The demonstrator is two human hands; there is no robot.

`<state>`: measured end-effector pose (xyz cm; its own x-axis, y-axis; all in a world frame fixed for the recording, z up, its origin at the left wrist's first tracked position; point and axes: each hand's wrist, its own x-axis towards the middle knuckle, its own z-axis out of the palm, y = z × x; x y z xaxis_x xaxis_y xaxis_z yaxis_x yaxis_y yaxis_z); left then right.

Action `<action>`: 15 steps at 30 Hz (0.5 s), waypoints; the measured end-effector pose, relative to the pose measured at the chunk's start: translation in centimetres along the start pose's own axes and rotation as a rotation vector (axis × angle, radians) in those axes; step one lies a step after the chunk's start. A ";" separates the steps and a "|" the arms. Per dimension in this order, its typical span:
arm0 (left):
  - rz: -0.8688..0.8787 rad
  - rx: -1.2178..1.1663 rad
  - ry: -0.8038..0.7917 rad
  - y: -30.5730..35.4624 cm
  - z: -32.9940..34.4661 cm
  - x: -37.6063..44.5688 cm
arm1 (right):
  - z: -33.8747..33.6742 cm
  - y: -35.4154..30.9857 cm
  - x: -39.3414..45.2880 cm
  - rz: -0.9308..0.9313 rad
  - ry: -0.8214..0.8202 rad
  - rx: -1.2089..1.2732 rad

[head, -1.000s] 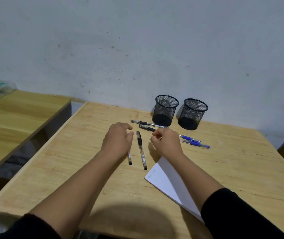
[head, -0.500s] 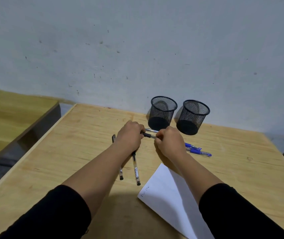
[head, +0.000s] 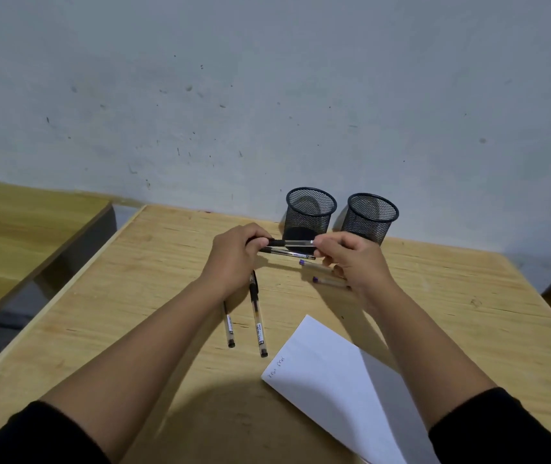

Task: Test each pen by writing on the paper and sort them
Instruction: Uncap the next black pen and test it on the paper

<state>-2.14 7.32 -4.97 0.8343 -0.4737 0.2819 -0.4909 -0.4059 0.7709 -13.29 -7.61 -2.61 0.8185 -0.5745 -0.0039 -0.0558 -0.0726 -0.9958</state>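
Note:
My left hand (head: 233, 259) and my right hand (head: 351, 259) hold one black pen (head: 292, 243) level between them, just above the table and in front of the left mesh cup (head: 311, 212). Left fingers grip its cap end, right fingers pinch the clear barrel. Another black pen (head: 287, 252) lies on the table right below it. Two black pens (head: 258, 319) (head: 229, 324) lie beneath my left wrist. Two blue pens (head: 329, 280) (head: 314, 264) lie partly hidden under my right hand. White paper (head: 331, 380) with small scribbles sits near the front right.
A second black mesh cup (head: 371, 217) stands right of the first, both near the wall at the back of the wooden table (head: 133, 296). Another wooden table (head: 16, 229) stands to the left across a gap.
Both hands have lifted the black pen off the table and raised it in front of the left cup. The view shifted slightly.

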 end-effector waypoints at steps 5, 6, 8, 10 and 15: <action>0.027 -0.178 -0.143 3.2 0.7 -2.7 | 0.8 0.1 -2.9 0.084 -0.046 0.286; 0.047 -0.179 -0.170 3.7 0.8 -3.1 | 0.8 0.1 -3.5 0.072 -0.038 0.281; 0.075 -0.188 -0.198 4.0 0.4 -3.5 | 0.3 0.0 -4.7 0.007 -0.019 0.226; 0.103 -0.224 -0.221 4.2 -0.2 -3.7 | -0.1 0.1 -5.9 -0.078 -0.008 0.175; 0.143 -0.186 -0.248 5.8 0.4 -4.1 | -1.1 0.3 -7.8 -0.151 0.101 0.238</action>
<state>-8.47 6.59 -1.84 0.6627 -0.7004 0.2651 -0.5258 -0.1830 0.8307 -20.34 -4.06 -2.75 0.7458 -0.6506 0.1431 0.2075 0.0227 -0.9780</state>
